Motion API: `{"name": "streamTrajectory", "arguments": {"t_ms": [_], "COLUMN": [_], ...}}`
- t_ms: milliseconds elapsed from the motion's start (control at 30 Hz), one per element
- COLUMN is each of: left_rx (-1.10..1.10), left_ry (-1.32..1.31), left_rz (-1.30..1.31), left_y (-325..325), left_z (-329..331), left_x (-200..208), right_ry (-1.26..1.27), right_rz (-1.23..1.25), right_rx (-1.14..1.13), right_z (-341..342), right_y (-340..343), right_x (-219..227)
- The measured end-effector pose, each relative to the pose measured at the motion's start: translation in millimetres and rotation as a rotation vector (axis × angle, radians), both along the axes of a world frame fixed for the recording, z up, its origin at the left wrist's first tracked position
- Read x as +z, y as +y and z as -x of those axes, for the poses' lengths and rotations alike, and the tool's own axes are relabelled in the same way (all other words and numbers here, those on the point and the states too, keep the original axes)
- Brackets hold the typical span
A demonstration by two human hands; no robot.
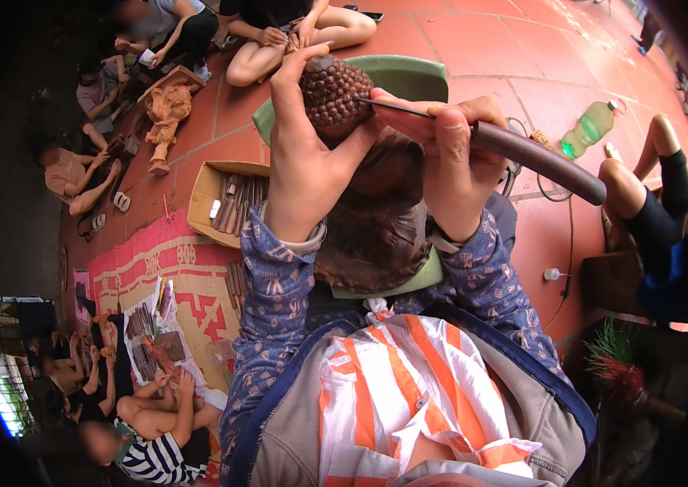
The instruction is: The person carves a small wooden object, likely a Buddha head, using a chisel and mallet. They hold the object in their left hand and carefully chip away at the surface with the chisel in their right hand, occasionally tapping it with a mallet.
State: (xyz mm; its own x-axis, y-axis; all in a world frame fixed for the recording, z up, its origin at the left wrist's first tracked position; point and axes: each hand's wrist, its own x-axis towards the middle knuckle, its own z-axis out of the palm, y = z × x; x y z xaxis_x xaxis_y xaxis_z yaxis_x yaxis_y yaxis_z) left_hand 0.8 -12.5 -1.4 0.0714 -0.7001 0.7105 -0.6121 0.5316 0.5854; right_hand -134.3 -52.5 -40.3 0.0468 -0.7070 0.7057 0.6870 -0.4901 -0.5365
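Observation:
A dark brown carved wooden statue (376, 235) lies against my lap, its head (334, 91) covered in rows of round knobs. My left hand (307, 146) wraps round that head, fingers on its far side and thumb along its near side. In my right hand (457, 146) is a carving knife (539, 161) with a long, dark, rounded handle and a thin blade. The blade's tip meets the knobs at the head's right side. Some right fingers lie behind the blade, partly hidden. Under the statue shows a green basin (409, 77).
A cardboard box (206, 199) of carving tools stands left on the red tiled floor. Beyond it is an orange-brown wooden figure (167, 122). A patterned mat (173, 260) lies lower left. A green bottle (591, 128) and a cable (571, 243) are right. Several people sit around.

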Motion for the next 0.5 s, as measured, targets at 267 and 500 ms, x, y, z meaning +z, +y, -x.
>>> {"name": "streamTrajectory", "arguments": {"t_ms": [267,500], "left_rx": [-0.007,-0.013], "left_ry": [-0.005,0.029], "left_rz": [0.001,-0.036], "left_y": [4.0,5.9], "left_z": [2.7,3.0], "left_x": [1.9,3.4], "right_ry": [0.118,0.062], "right_rz": [-0.008,-0.163], "right_rx": [0.031,0.057], "right_z": [10.6,11.2], "right_y": [-5.0,-0.1], "right_x": [-2.5,7.8]}}
